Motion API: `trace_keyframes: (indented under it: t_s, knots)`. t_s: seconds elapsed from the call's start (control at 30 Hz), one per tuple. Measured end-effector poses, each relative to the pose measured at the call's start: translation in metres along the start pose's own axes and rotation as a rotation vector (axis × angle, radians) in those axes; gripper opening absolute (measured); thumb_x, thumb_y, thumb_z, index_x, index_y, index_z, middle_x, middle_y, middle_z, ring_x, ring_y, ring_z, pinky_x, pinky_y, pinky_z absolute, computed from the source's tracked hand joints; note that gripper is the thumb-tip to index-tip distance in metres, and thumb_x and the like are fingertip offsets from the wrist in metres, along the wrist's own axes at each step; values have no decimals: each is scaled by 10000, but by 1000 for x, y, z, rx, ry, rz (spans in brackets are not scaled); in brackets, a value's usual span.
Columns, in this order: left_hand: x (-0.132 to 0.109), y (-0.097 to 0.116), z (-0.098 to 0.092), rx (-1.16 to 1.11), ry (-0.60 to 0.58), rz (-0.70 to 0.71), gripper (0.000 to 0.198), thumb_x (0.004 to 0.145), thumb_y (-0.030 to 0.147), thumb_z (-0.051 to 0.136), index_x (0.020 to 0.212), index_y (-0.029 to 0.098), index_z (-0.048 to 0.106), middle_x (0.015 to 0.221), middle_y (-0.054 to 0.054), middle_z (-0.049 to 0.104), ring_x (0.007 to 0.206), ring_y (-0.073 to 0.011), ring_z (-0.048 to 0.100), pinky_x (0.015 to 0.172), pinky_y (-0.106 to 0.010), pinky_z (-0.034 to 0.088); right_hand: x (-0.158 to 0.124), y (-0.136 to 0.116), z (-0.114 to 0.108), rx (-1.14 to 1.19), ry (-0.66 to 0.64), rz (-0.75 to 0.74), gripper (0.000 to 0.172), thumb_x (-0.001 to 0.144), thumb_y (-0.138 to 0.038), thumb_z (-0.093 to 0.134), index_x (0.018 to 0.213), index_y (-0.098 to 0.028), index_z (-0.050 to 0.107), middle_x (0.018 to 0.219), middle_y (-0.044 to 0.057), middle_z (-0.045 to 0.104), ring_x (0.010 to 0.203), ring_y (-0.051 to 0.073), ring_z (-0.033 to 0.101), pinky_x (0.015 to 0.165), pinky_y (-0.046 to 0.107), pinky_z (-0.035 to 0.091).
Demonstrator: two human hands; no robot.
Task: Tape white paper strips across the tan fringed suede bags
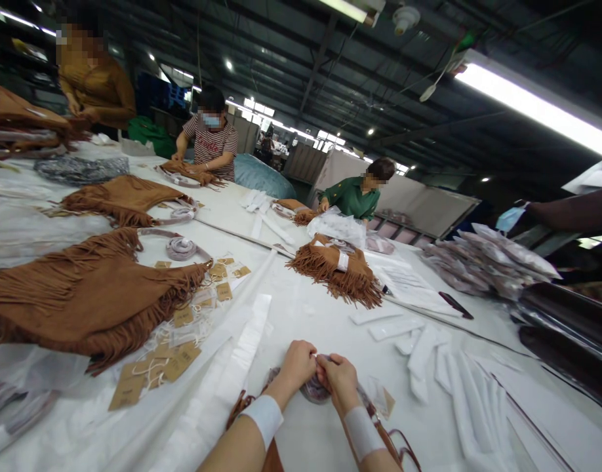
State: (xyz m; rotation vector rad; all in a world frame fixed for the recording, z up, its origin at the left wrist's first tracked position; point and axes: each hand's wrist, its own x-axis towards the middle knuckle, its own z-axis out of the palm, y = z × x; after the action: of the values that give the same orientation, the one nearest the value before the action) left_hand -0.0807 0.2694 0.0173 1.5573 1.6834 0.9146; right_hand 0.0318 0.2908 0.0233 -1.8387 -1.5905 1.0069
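Observation:
My left hand (300,362) and my right hand (339,375) meet at the near side of the white table, fingertips pinched together. Between them is a wrapped, greyish coiled strap (315,391), gripped at its upper edge; the exact hold is hidden by my fingers. Parts of a brown bag (272,457) show below and between my forearms. To the right of my right hand, a brown strap with a buckle (385,432) runs toward the near edge. A small tag in clear plastic (382,398) lies beside it.
Fringed brown bags (99,288) and scattered cardboard tags (183,354) lie left. Another folded fringed bag (336,265) sits ahead. White strips (419,354) and bagged goods (482,262) are right. Three co-workers stand across the table, including a person in green (353,195).

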Motion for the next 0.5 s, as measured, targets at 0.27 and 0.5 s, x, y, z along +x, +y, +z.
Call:
trace_keyframes:
  t_s: [0.27,0.5]
  knots:
    - [3,-2,-1,-37,-18,-23,343,747,145,500,997,148,736,1046,-104,713,989,-199,645,899,-265,459,-1,-6,-10,-402,53,-36,182,831,-304,553,696,-183,538,496,-12,596,450,145,577,476,230,417]
    - [2,-1,-7,-51,-14,-12,355,744,100,494,1007,130,731,1049,-97,715,1003,-170,646,929,-240,453,-13,-24,-25,-807,-46,-211,98,868,-265,555,920,-182,554,859,75,698,838,209,669,643,249,420]
